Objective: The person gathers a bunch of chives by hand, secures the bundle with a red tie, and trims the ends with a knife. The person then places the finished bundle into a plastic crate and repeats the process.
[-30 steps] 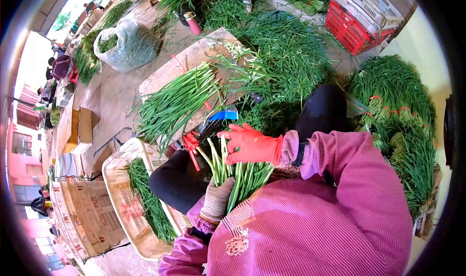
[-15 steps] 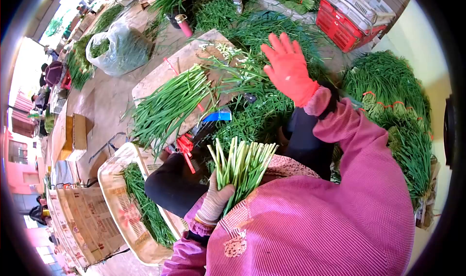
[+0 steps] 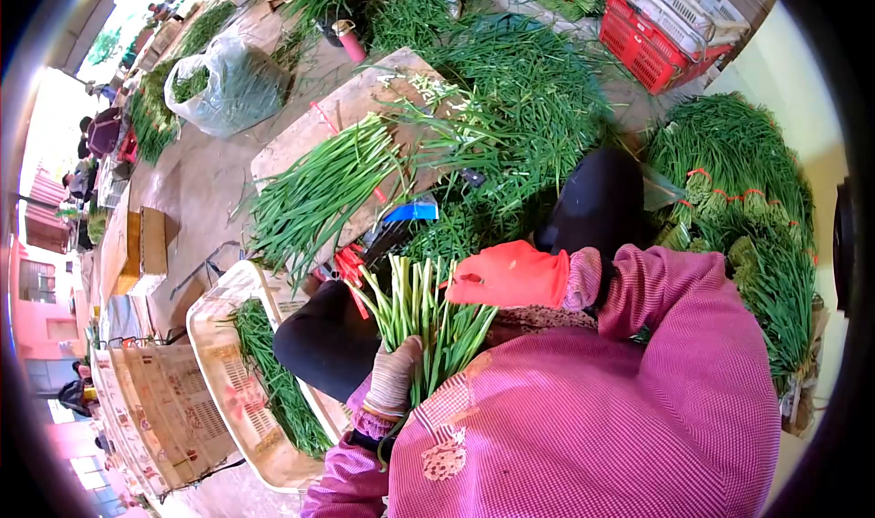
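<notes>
A bunch of green, pale-based stalks (image 3: 427,313) is enclosed by the beige-gloved left hand (image 3: 395,378) short of the tan wooden board's (image 3: 296,142) near edge, while the coral-gloved right hand (image 3: 510,275), just returned from a raised position, meets its pale ends, bringing both hands to the bunch, the right's grip indeterminable.

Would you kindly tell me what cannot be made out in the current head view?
In the head view:
- Right hand's grip: its own red glove hides any pinched stalk.
- Most leaf ends of the held bunch: behind left hand and jacket.
- Distant people: small, blurred.
- Person by the shoe: cut by top edge.
</notes>
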`<state>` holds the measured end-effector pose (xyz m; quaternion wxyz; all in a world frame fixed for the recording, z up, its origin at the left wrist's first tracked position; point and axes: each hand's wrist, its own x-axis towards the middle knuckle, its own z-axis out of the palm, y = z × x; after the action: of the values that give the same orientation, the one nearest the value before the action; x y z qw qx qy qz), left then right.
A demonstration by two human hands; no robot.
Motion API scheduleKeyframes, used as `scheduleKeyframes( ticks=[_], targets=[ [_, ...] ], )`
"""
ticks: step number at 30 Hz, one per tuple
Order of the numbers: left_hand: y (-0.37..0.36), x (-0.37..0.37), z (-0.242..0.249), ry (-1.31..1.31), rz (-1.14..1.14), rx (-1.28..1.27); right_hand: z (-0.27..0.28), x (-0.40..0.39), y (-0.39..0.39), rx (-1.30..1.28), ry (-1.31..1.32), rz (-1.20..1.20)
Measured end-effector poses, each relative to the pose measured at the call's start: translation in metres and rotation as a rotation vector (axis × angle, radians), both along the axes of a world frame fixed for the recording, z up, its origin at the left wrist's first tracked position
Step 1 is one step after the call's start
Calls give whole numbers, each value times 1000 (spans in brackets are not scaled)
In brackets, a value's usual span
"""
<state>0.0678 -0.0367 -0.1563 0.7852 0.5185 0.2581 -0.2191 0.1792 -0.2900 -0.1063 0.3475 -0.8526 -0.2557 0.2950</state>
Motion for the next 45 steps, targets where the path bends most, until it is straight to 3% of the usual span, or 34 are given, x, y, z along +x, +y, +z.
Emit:
scheduleKeyframes(
  ticks=[4, 8, 11, 12, 13, 15, 16, 19, 21, 24, 26, 27, 28, 30, 32, 34, 35, 36, 38, 40, 42, 43, 44, 45],
  targets=[
    [-11, 0, 19, -15, 21, -37, -5, -5, 14, -131, -145, 74],
    [-1, -2, 4, -56, 3, -52, -36, 3, 20, 28, -146, -46],
    [2, -4, -3, -21, -4, -54, -23, 25, 12, 76, -503, -209],
    [1, -4, -2, 19, 9, -44, -21, 45, 7, -113, -795, -229],
    [2, -5, -5, 18, 10, -45, 6, 62, -1, -416, -887, -246],
    [4, -6, -10, 20, 13, -65, 0, 96, -33, -290, -1323, -411],
    [1, -4, -5, 19, 14, -66, 11, 106, -46, -264, -1392, -354],
    [-14, 0, 18, 12, 77, -43, 17, 105, -47, -101, -1348, -351],
    [-8, -1, 6, 17, 66, -31, 21, 97, -35, 59, -871, -625],
    [0, -5, -8, 19, 60, -31, 26, 133, -62, 300, -788, -789],
    [-2, -4, -4, 11, 60, -48, 41, 147, -82, -23, -1472, -878],
    [-8, -2, 1, 9, 97, -70, 48, 148, -86, -21, -1473, -877],
    [-13, 0, 7, 8, 133, -92, 57, 148, -88, -82, -1708, -773],
    [-19, 1, 14, -2, 136, -81, 62, 131, -77, -93, -1499, -576],
    [-20, 2, 13, -8, 134, -67, 71, 73, -28, -65, -595, -420],
    [-18, -1, 4, -30, 106, 4, 66, 38, 5, -59, -256, -129],
    [-20, -1, 8, -55, 99, 18, 37, 28, 17, -178, -241, 11],
    [-22, -3, 12, -53, 99, 22, 12, 17, 25, -122, -276, 70],
    [-23, -6, 19, -90, 84, 129, -14, 10, 37, -189, -267, 80],
    [-24, -6, 20, -79, 79, 157, -25, 13, 37, -66, -294, 7],
    [-25, -5, 18, -60, 138, 84, -24, 34, 24, -279, -621, 130],
    [-26, -4, 22, -121, 102, 107, -8, 47, 16, -403, -679, -42],
    [-22, -4, 18, -125, 102, 100, -14, 63, 2, -367, -943, -240],
    [-16, -4, 12, -78, 87, 81, -15, 84, -18, -413, -1065, -292]
  ],
)
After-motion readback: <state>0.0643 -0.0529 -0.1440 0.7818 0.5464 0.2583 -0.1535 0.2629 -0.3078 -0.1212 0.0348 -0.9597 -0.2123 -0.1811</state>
